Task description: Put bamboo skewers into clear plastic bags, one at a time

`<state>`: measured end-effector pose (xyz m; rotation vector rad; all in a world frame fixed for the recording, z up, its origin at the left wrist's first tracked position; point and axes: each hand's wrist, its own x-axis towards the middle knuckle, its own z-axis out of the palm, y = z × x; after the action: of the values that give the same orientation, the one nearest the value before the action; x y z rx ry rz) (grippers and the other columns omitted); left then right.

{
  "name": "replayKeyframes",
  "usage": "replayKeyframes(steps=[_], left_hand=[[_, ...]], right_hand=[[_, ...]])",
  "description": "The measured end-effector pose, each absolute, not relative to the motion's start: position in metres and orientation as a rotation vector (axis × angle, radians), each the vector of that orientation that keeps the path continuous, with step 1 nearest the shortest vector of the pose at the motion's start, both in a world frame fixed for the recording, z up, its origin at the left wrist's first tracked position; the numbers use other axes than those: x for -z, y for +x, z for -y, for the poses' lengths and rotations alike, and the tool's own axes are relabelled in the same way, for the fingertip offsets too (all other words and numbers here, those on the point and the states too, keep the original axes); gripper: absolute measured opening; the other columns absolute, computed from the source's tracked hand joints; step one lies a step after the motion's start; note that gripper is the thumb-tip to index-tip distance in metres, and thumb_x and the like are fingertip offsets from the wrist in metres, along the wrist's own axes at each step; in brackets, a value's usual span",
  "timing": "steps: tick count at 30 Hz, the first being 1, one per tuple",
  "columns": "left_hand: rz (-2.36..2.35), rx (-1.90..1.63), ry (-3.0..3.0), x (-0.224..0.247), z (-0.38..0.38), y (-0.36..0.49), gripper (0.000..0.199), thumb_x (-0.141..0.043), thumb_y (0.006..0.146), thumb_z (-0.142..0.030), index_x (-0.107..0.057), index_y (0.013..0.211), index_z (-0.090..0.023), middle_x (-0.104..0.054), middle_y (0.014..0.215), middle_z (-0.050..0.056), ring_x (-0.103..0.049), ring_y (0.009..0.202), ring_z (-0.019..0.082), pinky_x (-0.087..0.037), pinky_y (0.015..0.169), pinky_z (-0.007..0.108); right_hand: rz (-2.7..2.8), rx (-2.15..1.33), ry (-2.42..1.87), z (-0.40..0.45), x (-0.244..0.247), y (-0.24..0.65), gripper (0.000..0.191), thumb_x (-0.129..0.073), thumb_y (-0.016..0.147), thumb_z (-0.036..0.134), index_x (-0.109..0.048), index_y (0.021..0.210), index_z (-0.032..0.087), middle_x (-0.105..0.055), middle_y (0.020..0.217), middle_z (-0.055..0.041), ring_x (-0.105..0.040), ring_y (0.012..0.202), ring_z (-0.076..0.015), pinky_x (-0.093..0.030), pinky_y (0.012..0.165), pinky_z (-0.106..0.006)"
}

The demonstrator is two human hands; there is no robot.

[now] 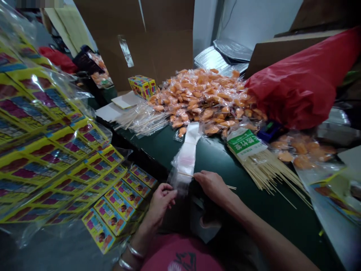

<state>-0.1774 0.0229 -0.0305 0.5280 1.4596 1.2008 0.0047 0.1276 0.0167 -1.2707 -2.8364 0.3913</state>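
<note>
Pinching a bamboo skewer [231, 187], right hand [213, 186]; left hand [160, 203] near bag [183, 165] (clear plastic)

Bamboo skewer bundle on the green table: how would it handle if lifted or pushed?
The bamboo skewer bundle will probably feel light for its size, being thin sticks. Its tips fan out beyond the green-labelled wrapper, so it may splay and shed skewers if lifted. Pushed along the glossy green table, the thin sticks might slide apart.

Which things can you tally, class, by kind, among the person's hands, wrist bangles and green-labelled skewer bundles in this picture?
Left hand and right hand: 2
Wrist bangles: 2
Green-labelled skewer bundles: 1
Total: 5
</note>
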Motion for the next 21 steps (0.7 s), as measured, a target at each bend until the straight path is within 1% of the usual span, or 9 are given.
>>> replayKeyframes(steps=[3, 7, 10, 13, 16, 21], left_hand=[[-1.387, -1.208, 0.516, 0.03, -0.016, -0.17, 0.035, -0.074, 0.061, -0.034, -0.049, 0.078, -0.017, -0.053, 0.053, -0.007, -0.046, 0.043, 0.005, -0.03, 0.04, 0.014], [-1.233, -1.172, 0.37, 0.025, -0.01, -0.161, 0.035, -0.075, 0.062, -0.036, -0.055, 0.083, -0.015, -0.053, 0.058, -0.006, -0.045, 0.046, 0.005, -0.029, 0.04, 0.015], [-1.199, -1.166, 0.355, 0.024, -0.01, -0.16, 0.033, -0.075, 0.064, -0.039, -0.056, 0.078, -0.015, -0.053, 0.06, -0.005, -0.046, 0.048, 0.005, -0.03, 0.042, 0.016], [-1.177, -1.196, 0.312, 0.024, -0.014, -0.163, 0.033, -0.077, 0.064, -0.038, -0.056, 0.073, -0.015, -0.056, 0.066, -0.003, -0.052, 0.055, 0.006, -0.035, 0.046, 0.016], [-1.123, -1.178, 0.225, 0.025, -0.021, -0.163, 0.033, -0.079, 0.061, -0.035, -0.058, 0.078, -0.016, -0.06, 0.073, -0.002, -0.056, 0.061, 0.008, -0.04, 0.051, 0.018], [-1.098, -1.193, 0.248, 0.025, -0.033, -0.157, 0.026, -0.079, 0.059, -0.023, -0.06, 0.075, -0.014, -0.055, 0.06, -0.005, -0.051, 0.051, 0.006, -0.037, 0.046, 0.016]], right_hand=[[2.88, -0.358, -1.303, -0.125, -0.019, 0.003, 0.025, -0.038, 0.094, 0.02, -0.062, 0.088, 0.022, -0.061, 0.079, -0.0027, -0.056, 0.068, -0.0147, -0.024, 0.055, -0.025], [2.931, -0.296, -1.322, -0.122, -0.024, 0.001, 0.025, -0.038, 0.093, 0.017, -0.062, 0.093, 0.022, -0.062, 0.084, -0.0039, -0.059, 0.069, -0.0165, -0.025, 0.055, -0.026], [2.948, -0.29, -1.338, -0.12, -0.027, 0.0, 0.025, -0.037, 0.094, 0.018, -0.061, 0.095, 0.021, -0.062, 0.087, -0.0048, -0.061, 0.072, -0.0171, -0.027, 0.055, -0.026], [2.952, -0.324, -1.338, -0.12, -0.027, -0.001, 0.025, -0.036, 0.094, 0.019, -0.061, 0.097, 0.021, -0.062, 0.089, -0.0056, -0.061, 0.074, -0.0171, -0.03, 0.057, -0.026], [2.937, -0.339, -1.333, -0.122, -0.027, -0.001, 0.025, -0.036, 0.094, 0.018, -0.061, 0.098, 0.02, -0.062, 0.088, -0.0057, -0.06, 0.072, -0.0167, -0.029, 0.056, -0.026], [2.83, -0.419, -1.266, -0.116, -0.036, 0.012, 0.024, -0.04, 0.092, 0.015, -0.063, 0.085, 0.018, -0.061, 0.08, -0.0045, -0.057, 0.067, -0.0142, -0.028, 0.055, -0.025]])
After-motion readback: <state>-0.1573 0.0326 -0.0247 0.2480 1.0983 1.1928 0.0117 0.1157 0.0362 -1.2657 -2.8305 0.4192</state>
